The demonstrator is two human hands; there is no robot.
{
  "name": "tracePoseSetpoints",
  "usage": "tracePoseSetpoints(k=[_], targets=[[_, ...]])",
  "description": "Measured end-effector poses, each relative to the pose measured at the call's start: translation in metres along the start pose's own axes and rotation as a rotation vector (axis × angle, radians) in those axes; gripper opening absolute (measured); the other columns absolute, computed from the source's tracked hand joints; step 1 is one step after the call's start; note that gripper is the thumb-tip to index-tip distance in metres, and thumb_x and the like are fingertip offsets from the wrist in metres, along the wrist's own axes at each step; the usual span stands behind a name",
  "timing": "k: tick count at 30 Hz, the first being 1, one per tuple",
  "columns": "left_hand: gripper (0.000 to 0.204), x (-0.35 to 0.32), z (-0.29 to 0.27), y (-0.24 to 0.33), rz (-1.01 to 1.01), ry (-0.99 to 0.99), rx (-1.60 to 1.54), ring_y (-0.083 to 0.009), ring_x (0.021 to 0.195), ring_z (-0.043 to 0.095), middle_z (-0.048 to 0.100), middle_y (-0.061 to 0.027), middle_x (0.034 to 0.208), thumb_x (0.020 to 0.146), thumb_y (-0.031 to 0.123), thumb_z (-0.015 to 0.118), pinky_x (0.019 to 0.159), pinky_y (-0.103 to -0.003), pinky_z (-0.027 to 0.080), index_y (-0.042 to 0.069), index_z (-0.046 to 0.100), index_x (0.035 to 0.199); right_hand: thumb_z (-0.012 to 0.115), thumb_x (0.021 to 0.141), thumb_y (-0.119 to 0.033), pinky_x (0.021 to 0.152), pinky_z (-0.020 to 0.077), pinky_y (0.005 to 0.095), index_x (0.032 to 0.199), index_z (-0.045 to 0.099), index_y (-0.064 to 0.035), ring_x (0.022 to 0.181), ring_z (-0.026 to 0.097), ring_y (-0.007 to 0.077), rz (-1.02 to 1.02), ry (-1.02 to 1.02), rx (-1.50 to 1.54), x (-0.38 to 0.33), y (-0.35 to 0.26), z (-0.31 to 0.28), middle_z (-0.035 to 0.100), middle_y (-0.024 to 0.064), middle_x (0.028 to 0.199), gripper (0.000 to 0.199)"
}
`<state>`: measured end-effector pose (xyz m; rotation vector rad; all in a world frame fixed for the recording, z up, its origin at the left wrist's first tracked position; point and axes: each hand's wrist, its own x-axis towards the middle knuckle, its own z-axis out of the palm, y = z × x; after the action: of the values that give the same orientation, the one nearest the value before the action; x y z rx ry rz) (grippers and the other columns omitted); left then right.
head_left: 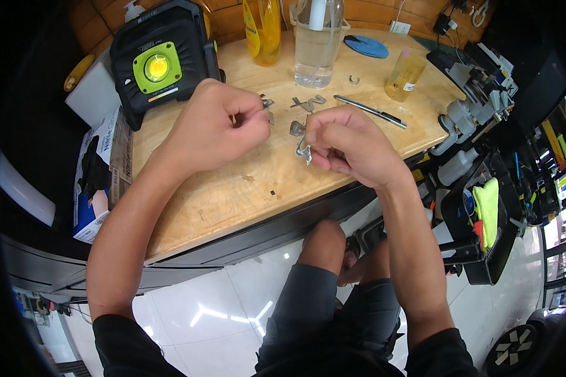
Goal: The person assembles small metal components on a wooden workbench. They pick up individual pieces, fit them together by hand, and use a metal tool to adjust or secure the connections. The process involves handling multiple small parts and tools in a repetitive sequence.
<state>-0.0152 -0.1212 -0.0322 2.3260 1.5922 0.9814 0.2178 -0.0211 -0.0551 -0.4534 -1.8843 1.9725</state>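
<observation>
My right hand (349, 141) is closed in a pinch on a small shiny metal piece (303, 151) above the wooden table (207, 220). Next to its fingertips shows another small silvery metal piece (297, 129). To the left, my left hand (217, 125) is closed, thumb against curled fingers. Small greyish bits show at its fingertips; what it grips is too hidden to name. Beyond the hands lie several flat, letter-like metal pieces (308, 102). A silver and black pen (372, 112) lies to their right, and a small curved metal piece (354, 80) is farther back.
A lit work light (157, 66) stands at the back left, beside a glove box (100, 169). At the back are a yellow bottle (264, 34), a clear liquid-filled bottle (314, 53) and a blue round pad (366, 46). An amber container (405, 78) and a grey clamp (459, 122) are right.
</observation>
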Motion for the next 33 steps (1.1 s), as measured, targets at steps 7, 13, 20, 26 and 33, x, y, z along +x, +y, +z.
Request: tracePoseSetpoints(k=[7, 13, 20, 26, 33], targets=[[0.017, 0.002, 0.032, 0.007, -0.149, 0.159, -0.305, -0.0131, 0.063, 0.062, 0.069, -0.0058, 0.085, 0.098, 0.016, 0.066, 0.055, -0.026, 0.047, 0.001, 0.071, 0.094, 0.058, 0.101, -0.015, 0.045, 0.0318, 0.0199, 0.092, 0.065, -0.0012, 0.049, 0.043, 0.0044, -0.072, 0.037, 0.010, 0.004, 0.006, 0.000, 0.062, 0.0045, 0.072, 0.018], [0.024, 0.001, 0.016, 0.016, -0.415, 0.030, -0.719, -0.0097, 0.075, 0.069, 0.075, -0.0065, 0.097, 0.099, 0.017, 0.069, 0.056, -0.022, 0.050, 0.001, 0.073, 0.116, 0.059, 0.105, -0.020, 0.046, 0.0346, 0.0203, 0.099, 0.066, -0.0022, 0.051, 0.046, 0.0040, -0.178, 0.209, -0.040, 0.002, 0.008, 0.008, 0.063, 0.0017, 0.075, 0.020], [0.024, -0.002, 0.040, 0.024, -0.416, 0.169, -0.603, -0.0085, 0.076, 0.069, 0.076, -0.0042, 0.096, 0.097, 0.020, 0.072, 0.055, -0.021, 0.048, 0.001, 0.074, 0.113, 0.061, 0.105, -0.025, 0.044, 0.0300, 0.0198, 0.105, 0.066, -0.0044, 0.050, 0.046, 0.0038, -0.200, 0.278, 0.001, 0.006, 0.012, 0.009, 0.063, 0.0012, 0.076, 0.021], [0.023, -0.001, 0.045, 0.020, -0.351, 0.274, -0.562, -0.0075, 0.079, 0.069, 0.075, -0.0040, 0.094, 0.098, 0.018, 0.071, 0.056, -0.021, 0.049, 0.002, 0.073, 0.114, 0.063, 0.102, -0.020, 0.043, 0.0334, 0.0205, 0.101, 0.069, -0.0013, 0.049, 0.049, 0.0046, -0.138, 0.344, -0.008, 0.005, 0.005, 0.017, 0.063, 0.0015, 0.074, 0.019], [0.018, 0.002, 0.042, 0.019, -0.347, 0.384, -0.477, -0.0096, 0.084, 0.071, 0.076, -0.0065, 0.093, 0.096, 0.013, 0.070, 0.065, -0.024, 0.055, -0.001, 0.072, 0.108, 0.066, 0.098, -0.016, 0.041, 0.0357, 0.0219, 0.103, 0.070, 0.0017, 0.049, 0.050, 0.0061, -0.312, 0.615, 0.013, 0.014, 0.015, 0.030, 0.064, 0.0036, 0.079, 0.019]])
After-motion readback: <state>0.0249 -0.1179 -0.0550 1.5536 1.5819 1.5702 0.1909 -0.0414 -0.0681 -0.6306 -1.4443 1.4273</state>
